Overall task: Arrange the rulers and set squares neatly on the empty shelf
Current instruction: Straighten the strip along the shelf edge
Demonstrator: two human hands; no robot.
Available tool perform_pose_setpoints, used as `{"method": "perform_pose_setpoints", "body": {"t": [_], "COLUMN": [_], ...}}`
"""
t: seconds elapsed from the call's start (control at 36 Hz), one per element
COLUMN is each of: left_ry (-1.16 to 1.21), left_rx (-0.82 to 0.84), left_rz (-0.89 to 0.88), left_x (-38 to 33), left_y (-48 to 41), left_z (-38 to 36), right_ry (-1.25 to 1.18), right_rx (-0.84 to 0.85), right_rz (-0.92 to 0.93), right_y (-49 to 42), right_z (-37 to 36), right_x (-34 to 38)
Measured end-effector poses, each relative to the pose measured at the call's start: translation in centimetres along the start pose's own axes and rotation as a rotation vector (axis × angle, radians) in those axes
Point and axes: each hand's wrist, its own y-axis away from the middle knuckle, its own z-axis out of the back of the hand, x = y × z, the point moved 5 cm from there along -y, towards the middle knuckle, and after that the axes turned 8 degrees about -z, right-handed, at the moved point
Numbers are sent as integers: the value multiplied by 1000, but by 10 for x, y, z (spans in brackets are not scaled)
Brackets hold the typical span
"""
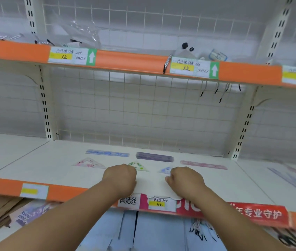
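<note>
On the white middle shelf [53,165] lie three rulers in a back row: a blue ruler [107,153], a purple ruler [154,157] and a pink ruler [203,165]. In front of them lie a pink set square [89,163], a green set square [137,166] and a blue set square [165,170]. My left hand [120,178] rests on the shelf with curled fingers and hides the green set square's near corner. My right hand [185,180], also curled, hides part of the blue set square. Whether either hand grips its set square is hidden.
An upper shelf [131,60] with orange edge strips and price labels hangs overhead; cords dangle below it at the right. Wire grid backs the bay. More stationery [292,178] lies on the shelf to the right. Paper bags and packets sit below.
</note>
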Motion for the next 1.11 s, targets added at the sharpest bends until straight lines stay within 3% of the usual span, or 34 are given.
{"method": "perform_pose_setpoints", "body": {"t": [0.72,1.11], "left_ry": [31,109], "left_rx": [-25,-39], "left_rz": [-176,-189], "left_x": [-85,-235], "left_y": [52,21], "left_z": [34,58], "right_ry": [9,21], "right_rx": [-19,-37], "right_rz": [-194,-180], "right_y": [108,126], "right_z": [21,44], "right_x": [-70,-216]}}
